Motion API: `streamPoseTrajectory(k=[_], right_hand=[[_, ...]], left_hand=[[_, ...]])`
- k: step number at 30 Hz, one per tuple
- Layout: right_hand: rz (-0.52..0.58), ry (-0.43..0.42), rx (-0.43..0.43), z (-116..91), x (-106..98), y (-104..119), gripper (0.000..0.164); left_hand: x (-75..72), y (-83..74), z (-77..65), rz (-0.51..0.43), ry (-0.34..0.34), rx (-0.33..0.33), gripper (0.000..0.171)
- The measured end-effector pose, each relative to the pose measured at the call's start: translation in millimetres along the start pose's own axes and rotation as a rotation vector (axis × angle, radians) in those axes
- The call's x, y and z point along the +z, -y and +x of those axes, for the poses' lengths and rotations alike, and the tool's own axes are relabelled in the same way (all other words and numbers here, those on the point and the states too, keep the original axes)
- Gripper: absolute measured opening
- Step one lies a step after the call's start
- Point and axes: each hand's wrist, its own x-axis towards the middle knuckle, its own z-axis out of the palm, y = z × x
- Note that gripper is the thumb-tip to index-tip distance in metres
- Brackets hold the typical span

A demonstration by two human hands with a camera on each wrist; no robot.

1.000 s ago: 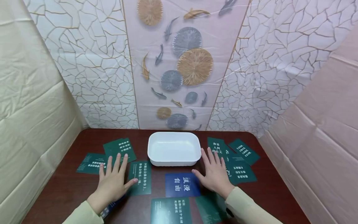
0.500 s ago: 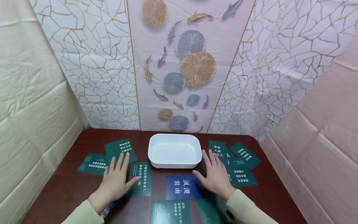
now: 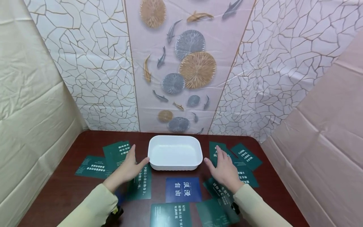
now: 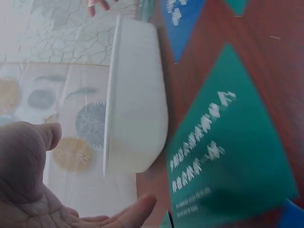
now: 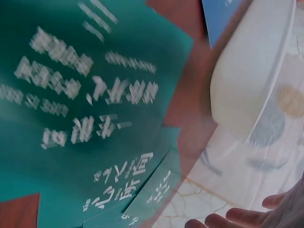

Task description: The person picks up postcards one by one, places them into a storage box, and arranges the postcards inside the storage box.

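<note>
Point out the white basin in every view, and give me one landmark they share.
Head: white basin just below centre.
Left wrist: white basin a little left of centre, appearing turned on end.
Right wrist: white basin at upper right, cut off by the top edge.
Shared landmark: the disc-printed backdrop.

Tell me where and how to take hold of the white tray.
Best grip is probably the rim at both short ends, coming from left and right together. The white tray sits upright on the table, longer side to side than front to back, and its walls narrow toward the base, so the rim should offer an edge to lift under.
</note>
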Motion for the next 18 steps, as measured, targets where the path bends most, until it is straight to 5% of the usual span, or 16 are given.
streamPoseTrajectory(k=[6,12,18], right_hand=[[0.108,0.084,0.154,32.1,-10.1,-17.4,0.104],[0.218,0.212,0.294,60.2,-15.0,-33.9,0.110],[0.245,0.294,0.350,73.2,-13.8,-43.2,0.110]], left_hand=[[7.4,-13.4,31.1,-0.058,0.064,-0.096,0.105],[15.5,-14.9,49.1,-0.073,0.105,-0.120,0.105],[26.5,-11.2,61.3,-0.053,0.053,-0.130,0.099]])
